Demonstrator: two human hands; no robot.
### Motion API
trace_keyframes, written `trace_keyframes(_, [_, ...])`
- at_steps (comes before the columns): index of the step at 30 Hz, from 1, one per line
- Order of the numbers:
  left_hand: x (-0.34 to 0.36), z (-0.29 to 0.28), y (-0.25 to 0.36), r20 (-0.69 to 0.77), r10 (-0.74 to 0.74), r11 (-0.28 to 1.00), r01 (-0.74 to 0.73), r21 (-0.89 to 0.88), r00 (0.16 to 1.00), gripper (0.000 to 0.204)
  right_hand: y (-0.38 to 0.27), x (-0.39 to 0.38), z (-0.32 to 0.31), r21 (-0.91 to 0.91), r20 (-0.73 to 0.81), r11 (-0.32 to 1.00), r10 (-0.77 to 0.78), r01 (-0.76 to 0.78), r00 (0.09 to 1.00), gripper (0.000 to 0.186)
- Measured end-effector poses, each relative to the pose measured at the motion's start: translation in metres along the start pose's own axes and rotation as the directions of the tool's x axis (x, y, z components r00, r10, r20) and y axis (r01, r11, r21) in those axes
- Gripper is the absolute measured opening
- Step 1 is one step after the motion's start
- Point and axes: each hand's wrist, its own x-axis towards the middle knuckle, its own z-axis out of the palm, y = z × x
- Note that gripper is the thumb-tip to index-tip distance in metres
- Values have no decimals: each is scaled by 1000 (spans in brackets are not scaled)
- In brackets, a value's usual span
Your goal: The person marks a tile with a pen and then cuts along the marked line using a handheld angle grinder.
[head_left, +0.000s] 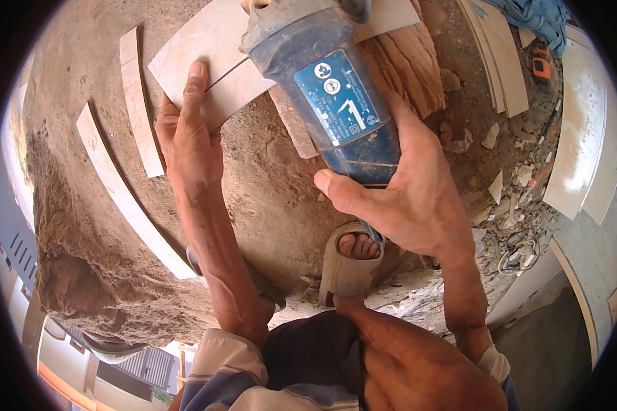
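Observation:
My left hand [193, 147] pinches the near left edge of a pale tile [188, 51], its thumb on top and the fingers partly hidden underneath. A thin dark line [230, 72] runs across the tile toward the tool. In my right hand [418, 188] is a dusty blue angle grinder [349, 147], held round its body with the thumb on the near side. The grinder's head [288, 31] lies over the tile. Its disc is hidden from this view. Beneath the tile shows a reddish brick-like block [291, 123].
Two narrow tile strips [140, 103] [127, 192] lie on the dirt at left. A rough brown layered slab [408, 65] lies beyond the grinder. At right are more tile strips [504, 61], an orange tape measure [543, 65], blue cloth [538, 17], large tiles [579, 137] and broken rubble [507, 205].

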Motion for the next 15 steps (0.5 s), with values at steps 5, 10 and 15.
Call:
trace_keyframes(5, [0,4,0,3,20,1000,-20,-4,1000,56,3,-2,-1,-7,-13,1000,-15,15,1000,61])
trace_keyframes(10, [2,1,-2,0,28,1000,-28,-12,1000,52,2,-3,-2,8,6,1000,12,-12,1000,61])
trace_keyframes(15, [0,4,-2,-13,2,1000,-2,11,1000,57,6,-4,-1,21,-16,1000,3,-3,1000,62])
